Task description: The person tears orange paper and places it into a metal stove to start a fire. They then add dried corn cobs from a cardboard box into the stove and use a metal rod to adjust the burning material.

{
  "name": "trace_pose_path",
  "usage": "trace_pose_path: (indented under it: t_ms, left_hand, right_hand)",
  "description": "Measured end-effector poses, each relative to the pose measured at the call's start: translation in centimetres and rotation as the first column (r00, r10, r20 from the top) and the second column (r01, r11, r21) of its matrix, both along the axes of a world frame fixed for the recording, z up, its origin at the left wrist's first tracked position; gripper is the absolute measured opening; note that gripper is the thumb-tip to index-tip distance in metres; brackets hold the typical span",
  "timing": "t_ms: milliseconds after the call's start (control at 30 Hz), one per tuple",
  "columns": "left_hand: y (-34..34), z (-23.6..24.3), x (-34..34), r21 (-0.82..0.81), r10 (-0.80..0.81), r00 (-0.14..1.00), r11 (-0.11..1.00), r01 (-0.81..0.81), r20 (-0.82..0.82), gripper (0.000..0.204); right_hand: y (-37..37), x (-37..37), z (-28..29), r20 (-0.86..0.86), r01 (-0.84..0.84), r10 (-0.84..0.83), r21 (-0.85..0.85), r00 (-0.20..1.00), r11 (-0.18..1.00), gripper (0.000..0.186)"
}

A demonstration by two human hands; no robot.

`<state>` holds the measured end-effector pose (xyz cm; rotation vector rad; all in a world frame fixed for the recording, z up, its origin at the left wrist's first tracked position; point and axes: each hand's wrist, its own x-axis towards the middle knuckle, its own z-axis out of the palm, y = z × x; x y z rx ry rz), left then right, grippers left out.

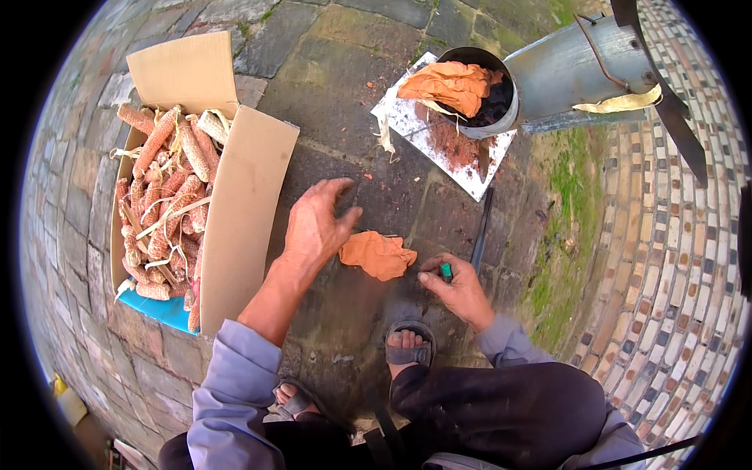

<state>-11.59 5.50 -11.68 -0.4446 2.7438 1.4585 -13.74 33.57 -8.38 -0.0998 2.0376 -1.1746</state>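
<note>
My left hand (315, 219) is held over the paving with its fingers apart and nothing in them. Just to its right, on the ground, lies a crumpled piece of orange paper (378, 256). Past the paper's right edge, my right hand (460, 288) is closed around a small green lighter (446, 271), of which only one end shows. Farther off, a round metal stove (507, 117) holds another crumpled orange paper (453, 86) on top of dark charred bits.
At the left an open cardboard box (249, 188) is full of corn cobs (164, 196). A white board (478, 184) with reddish ash lies under the stove, dark tongs (483, 227) nearby. A metal pipe (576, 66) stands by the brick wall (650, 258).
</note>
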Motion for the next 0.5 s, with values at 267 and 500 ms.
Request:
trace_pose_path:
  t_ms: [267,500]
  left_hand:
    - [3.4,-2.8,6.4,-0.339,-0.313,0.95,0.891,0.3,0.017,0.043]
    - [4.1,-2.3,6.7,-0.242,-0.324,0.945,0.914,0.327,0.053,0.023]
  right_hand:
    - [-1.4,0.3,-3.6,-0.295,-0.246,0.31,0.235,0.904,0.94,0.06]
    - [-1.7,0.7,-4.2,-0.263,-0.214,0.273,0.23,0.925,0.949,0.067]
